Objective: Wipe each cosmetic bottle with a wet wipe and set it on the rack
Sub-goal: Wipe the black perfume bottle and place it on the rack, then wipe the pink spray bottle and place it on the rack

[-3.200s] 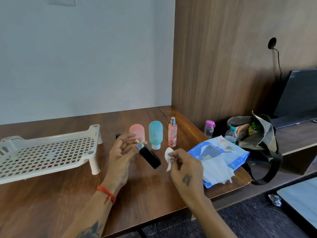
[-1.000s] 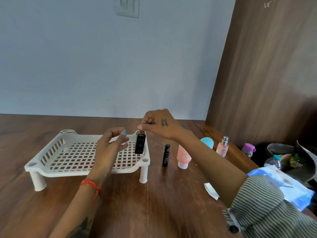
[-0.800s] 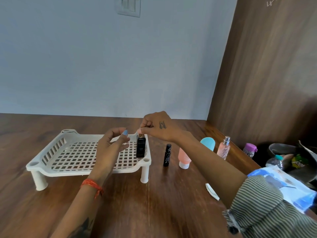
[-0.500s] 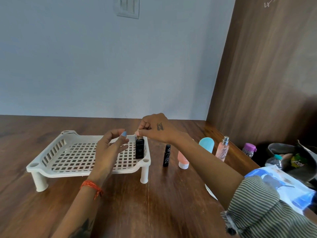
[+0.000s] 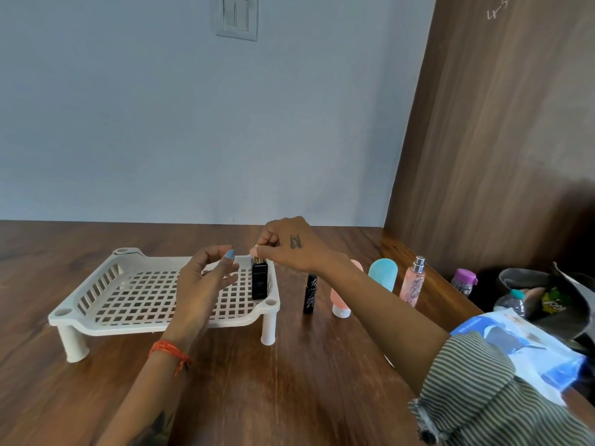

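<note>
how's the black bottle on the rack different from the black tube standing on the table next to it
The black bottle stands on the white rack, at its right edge; the black tube stands on the bare table. The bottle is squarish and wider with a gold neck; the tube is slim and all dark. The right hand hovers at the bottle's top; nothing touches the tube. Both are upright and black.
</note>
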